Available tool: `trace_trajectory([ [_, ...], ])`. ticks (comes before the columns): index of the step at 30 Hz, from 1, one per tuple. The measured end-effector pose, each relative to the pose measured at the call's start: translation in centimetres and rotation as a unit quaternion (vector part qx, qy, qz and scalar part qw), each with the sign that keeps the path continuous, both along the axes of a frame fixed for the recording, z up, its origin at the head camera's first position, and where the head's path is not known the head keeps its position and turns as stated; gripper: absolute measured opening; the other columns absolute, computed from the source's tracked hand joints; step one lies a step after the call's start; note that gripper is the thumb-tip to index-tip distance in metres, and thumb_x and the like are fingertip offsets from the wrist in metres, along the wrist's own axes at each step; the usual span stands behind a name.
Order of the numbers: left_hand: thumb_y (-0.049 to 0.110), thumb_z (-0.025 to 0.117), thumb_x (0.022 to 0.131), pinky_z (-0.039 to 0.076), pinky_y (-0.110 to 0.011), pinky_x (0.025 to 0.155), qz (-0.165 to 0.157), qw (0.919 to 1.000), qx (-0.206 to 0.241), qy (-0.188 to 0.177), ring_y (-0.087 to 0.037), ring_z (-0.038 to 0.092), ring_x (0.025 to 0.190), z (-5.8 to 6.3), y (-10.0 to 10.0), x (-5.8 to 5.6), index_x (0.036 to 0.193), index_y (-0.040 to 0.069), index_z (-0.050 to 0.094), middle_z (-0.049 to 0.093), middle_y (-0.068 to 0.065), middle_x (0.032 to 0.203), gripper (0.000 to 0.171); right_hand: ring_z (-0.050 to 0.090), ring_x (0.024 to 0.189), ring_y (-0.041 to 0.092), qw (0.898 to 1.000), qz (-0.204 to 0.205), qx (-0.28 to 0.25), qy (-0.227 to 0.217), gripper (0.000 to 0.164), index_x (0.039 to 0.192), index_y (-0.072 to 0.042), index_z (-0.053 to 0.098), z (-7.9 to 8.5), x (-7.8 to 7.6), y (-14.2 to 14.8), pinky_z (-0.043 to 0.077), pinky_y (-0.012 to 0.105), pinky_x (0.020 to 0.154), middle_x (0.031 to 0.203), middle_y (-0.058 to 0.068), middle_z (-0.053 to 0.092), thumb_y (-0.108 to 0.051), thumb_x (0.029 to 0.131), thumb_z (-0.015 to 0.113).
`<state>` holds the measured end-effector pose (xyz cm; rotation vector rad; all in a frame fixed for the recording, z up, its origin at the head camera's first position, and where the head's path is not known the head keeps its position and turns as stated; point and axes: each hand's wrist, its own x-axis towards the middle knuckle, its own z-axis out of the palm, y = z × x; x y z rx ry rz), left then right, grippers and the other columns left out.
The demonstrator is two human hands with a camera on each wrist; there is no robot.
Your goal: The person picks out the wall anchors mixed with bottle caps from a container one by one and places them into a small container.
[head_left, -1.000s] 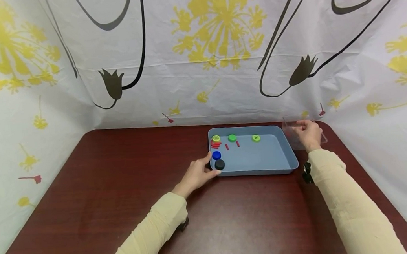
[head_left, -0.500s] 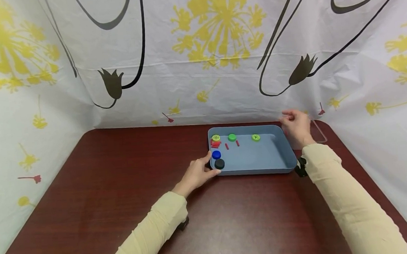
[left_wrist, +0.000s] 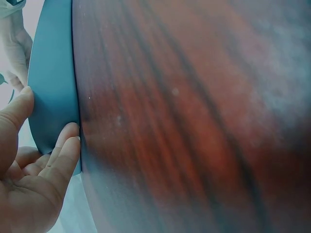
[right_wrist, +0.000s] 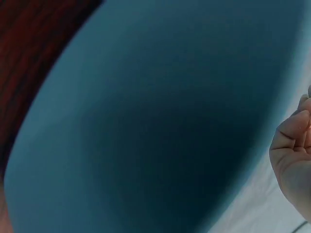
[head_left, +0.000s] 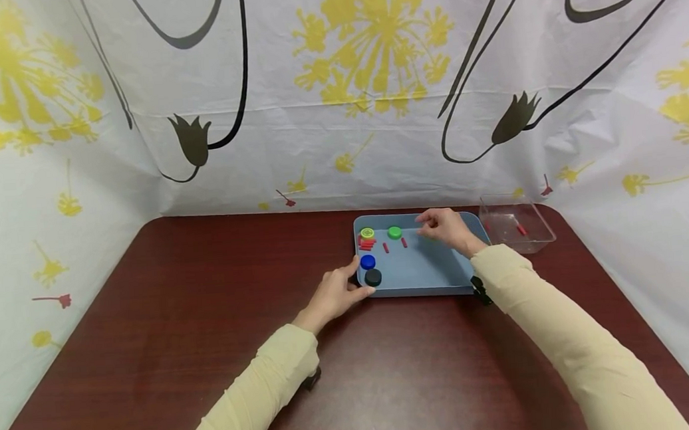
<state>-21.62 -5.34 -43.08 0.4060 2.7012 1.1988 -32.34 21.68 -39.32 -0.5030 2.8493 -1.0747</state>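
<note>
A blue-grey tray (head_left: 428,291) sits toward the back right of the table. My left hand (head_left: 332,297) grips its front left corner; in the left wrist view the thumb and fingers are on the tray's wall (left_wrist: 52,73). My right hand (head_left: 449,230) is over the tray's far right part, thumb and forefinger slightly apart, nothing visible between them. Inside the tray are a yellow-green cap (head_left: 367,233), a green cap (head_left: 395,233), a blue cap (head_left: 368,262), a black cap (head_left: 373,277) and several small red sticks (head_left: 385,247). The right hand hides part of the tray floor.
A clear plastic container (head_left: 505,244) stands right of the tray, near the table's back right corner, with a red stick (head_left: 522,229) in it. The dark red table (head_left: 205,284) ends at a patterned white cloth (head_left: 291,145) behind and at the sides.
My right hand has moved left from the clear container to over the tray, where it covers the spot of another yellow-green cap seen before. The left hand has stayed on the tray.
</note>
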Motion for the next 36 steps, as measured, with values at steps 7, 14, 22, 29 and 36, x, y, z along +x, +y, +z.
trace_trajectory([
  [7,0.037,0.068,0.086,0.053,-0.032,0.081,-0.001,1.0,0.003,-0.001,-0.014,0.067,0.087,0.0,0.0,0.0,0.148,0.011,0.029,0.055,-0.016,0.131,0.078,0.05,0.066,0.013,0.998,0.02,0.043,-0.029,0.027,0.112,0.005,0.063,-1.4,-0.4,-1.4,0.041,0.028,0.064,0.076,0.01,0.061,-0.005,0.087,0.064],
  [14,0.037,0.068,0.086,0.052,-0.033,0.083,-0.005,1.0,0.005,0.003,-0.014,0.067,0.088,0.0,-0.1,-0.1,0.148,0.011,0.029,0.056,-0.016,0.13,0.078,0.049,0.066,0.013,0.997,0.009,0.052,-0.057,0.029,0.112,0.003,0.064,-2.1,-0.6,-2.5,0.04,0.026,0.063,0.075,0.007,0.06,-0.009,0.085,0.069],
  [22,0.039,0.068,0.085,0.052,-0.032,0.082,-0.003,1.0,0.006,-0.003,-0.014,0.068,0.089,-0.1,-0.1,-0.2,0.148,0.012,0.029,0.054,-0.015,0.133,0.079,0.049,0.062,0.013,0.997,0.006,0.059,-0.053,0.025,0.108,0.003,0.065,-2.5,-0.7,-2.7,0.04,0.026,0.06,0.07,0.005,0.057,-0.006,0.085,0.068],
  [29,0.039,0.068,0.085,0.052,-0.032,0.083,0.001,1.0,0.001,-0.003,-0.014,0.068,0.091,-0.1,0.0,-0.2,0.148,0.012,0.029,0.053,-0.014,0.135,0.079,0.05,0.061,0.012,0.997,0.008,0.06,-0.042,0.021,0.104,0.002,0.066,-2.7,-0.8,-2.6,0.042,0.026,0.059,0.071,0.006,0.059,-0.006,0.085,0.068],
  [36,0.038,0.068,0.085,0.052,-0.031,0.082,0.0,1.0,0.003,-0.004,-0.014,0.068,0.088,0.0,0.0,-0.1,0.148,0.012,0.028,0.056,-0.015,0.131,0.079,0.05,0.063,0.013,0.998,0.001,0.055,-0.035,0.016,0.098,0.001,0.066,-3.1,-0.9,-2.7,0.041,0.026,0.06,0.072,0.006,0.058,-0.007,0.084,0.069],
])
